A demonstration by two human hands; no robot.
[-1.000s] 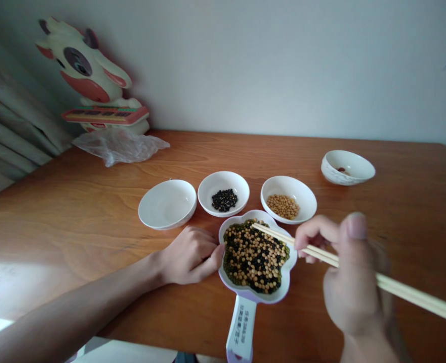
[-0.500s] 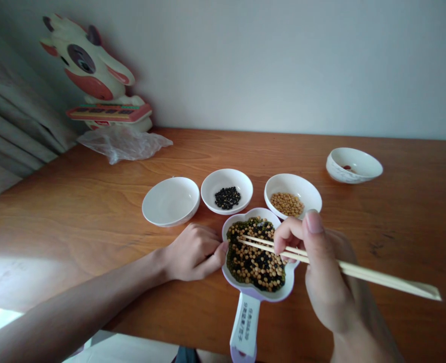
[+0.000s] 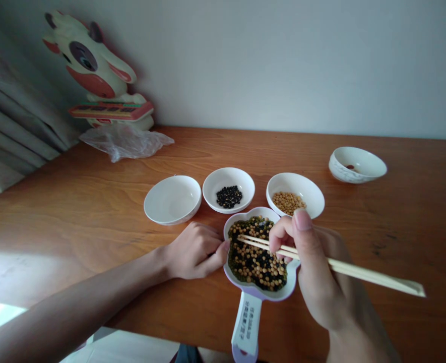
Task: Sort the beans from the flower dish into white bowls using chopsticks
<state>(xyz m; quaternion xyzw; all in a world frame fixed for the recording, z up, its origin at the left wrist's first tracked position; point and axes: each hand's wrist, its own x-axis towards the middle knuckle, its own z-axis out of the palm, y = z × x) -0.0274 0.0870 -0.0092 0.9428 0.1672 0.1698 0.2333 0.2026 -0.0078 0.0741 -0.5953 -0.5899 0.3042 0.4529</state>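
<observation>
My right hand [image 3: 321,272] holds a pair of wooden chopsticks [image 3: 374,277], whose tips reach into a white and lilac flower-shaped scoop [image 3: 294,282] with a labelled handle. Mixed yellow soybeans [image 3: 258,275], black beans and small green beans fill it. Whether the tips pinch a bean is too small to tell. With curled fingers, my left hand [image 3: 200,252] grips the scoop's left rim by the thumb. Just behind stand a white bowl [image 3: 245,184] of black beans [image 3: 229,196], another bowl [image 3: 315,199] of soybeans [image 3: 288,202], and a bare white bowl [image 3: 170,199] on the left.
At the back right, another white bowl [image 3: 374,171] holds a few reddish pieces. A cow-shaped toy keyboard [image 3: 111,111] leans against the wall, with a crumpled plastic bag [image 3: 132,143] before it. Everything stands on a wooden table [image 3: 75,217]; a curtain [image 3: 14,121] hangs at the left.
The chopsticks have shifted slightly left over the scoop, their tips close together among the beans. My left hand stays at the rim; the whole view has drifted a little.
</observation>
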